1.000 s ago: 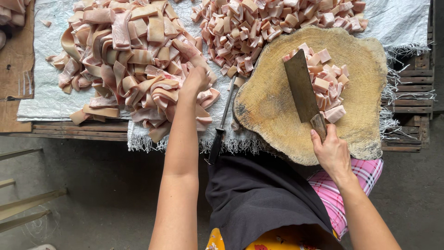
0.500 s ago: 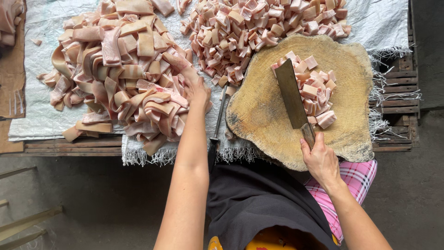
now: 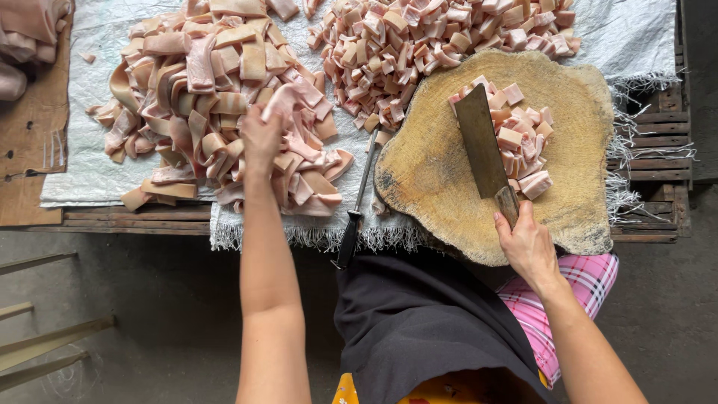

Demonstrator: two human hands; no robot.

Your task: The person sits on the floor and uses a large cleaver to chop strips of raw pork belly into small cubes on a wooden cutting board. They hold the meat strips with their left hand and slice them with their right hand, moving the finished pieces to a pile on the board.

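My left hand (image 3: 259, 137) reaches into a heap of long pale-pink meat strips (image 3: 217, 97) on a white woven sheet and grips one strip (image 3: 288, 96). My right hand (image 3: 526, 245) holds the wooden handle of a broad cleaver (image 3: 480, 150), whose blade lies flat on a round wooden chopping block (image 3: 434, 172). Beside the blade, on the block's right part, sits a small pile of cut pink cubes (image 3: 520, 142). A larger mound of cut cubes (image 3: 441, 41) lies behind the block.
A dark-handled sharpening steel (image 3: 357, 209) lies between the strip heap and the block. The white sheet (image 3: 636, 37) covers a wooden slatted platform (image 3: 658, 187). Brown cardboard (image 3: 26, 142) lies at the left. A black apron (image 3: 426, 329) and pink checked cloth (image 3: 591, 280) cover my lap.
My left hand has moved left across the strip heap and closed on a strip. My right hand stays on the cleaver handle, blade still on the block.
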